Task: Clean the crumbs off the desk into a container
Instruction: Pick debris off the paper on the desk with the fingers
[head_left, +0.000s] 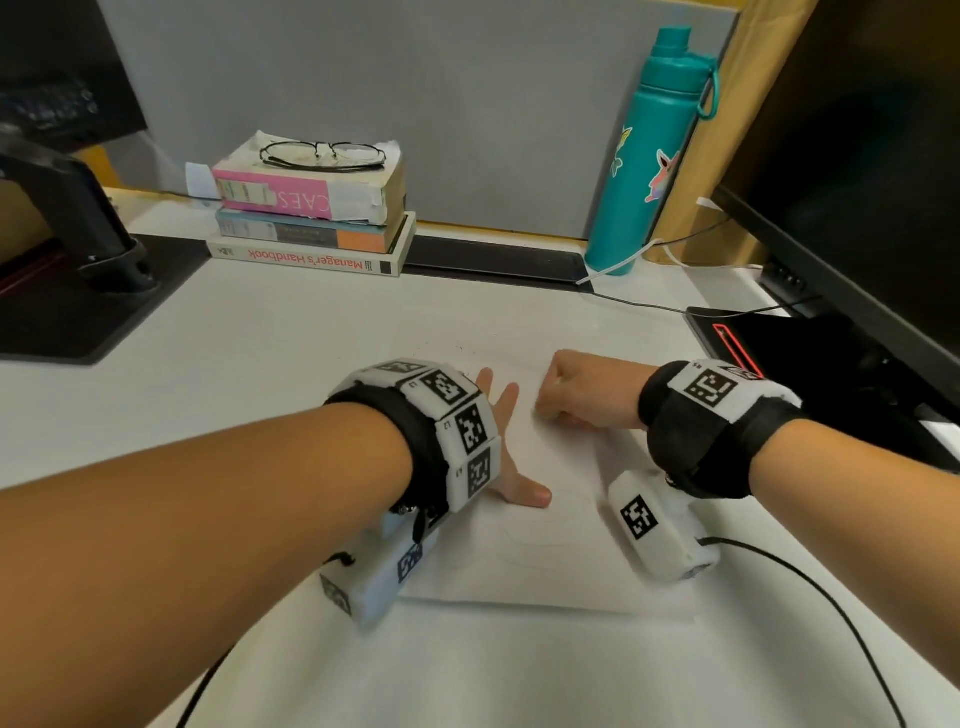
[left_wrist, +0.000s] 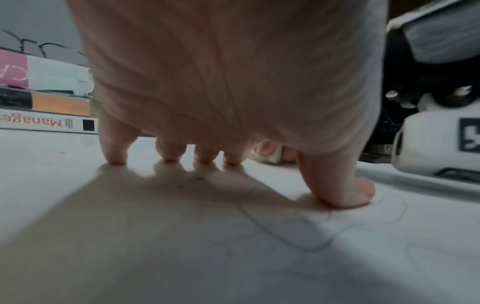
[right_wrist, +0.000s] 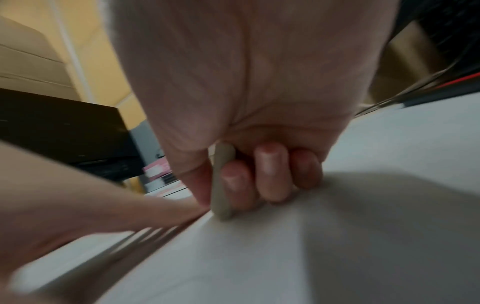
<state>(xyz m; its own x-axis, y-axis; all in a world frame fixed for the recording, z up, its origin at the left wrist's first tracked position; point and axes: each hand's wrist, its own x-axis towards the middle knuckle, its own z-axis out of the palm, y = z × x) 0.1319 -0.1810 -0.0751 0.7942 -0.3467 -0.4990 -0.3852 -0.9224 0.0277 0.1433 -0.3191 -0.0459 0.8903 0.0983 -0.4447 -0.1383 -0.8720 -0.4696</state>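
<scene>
A white sheet of paper (head_left: 545, 566) with faint pencil lines lies on the white desk (head_left: 234, 374). My left hand (head_left: 511, 470) presses it flat, its straight fingers (left_wrist: 114, 152) and thumb spread on the sheet. A few tiny dark crumbs (left_wrist: 193, 179) lie just in front of those fingertips. To the right, my right hand (head_left: 576, 392) is curled into a fist low on the paper. It grips a pale beige eraser (right_wrist: 222, 185) between thumb and fingers, and the eraser's end touches the sheet. No container shows in any view.
Three stacked books (head_left: 311, 223) with glasses (head_left: 322, 155) on top stand at the back. A teal bottle (head_left: 649, 156) stands back right. A black monitor (head_left: 857, 182) and its base (head_left: 753, 343) crowd the right, a black stand (head_left: 93, 223) the left. A cable (head_left: 831, 597) trails near the right.
</scene>
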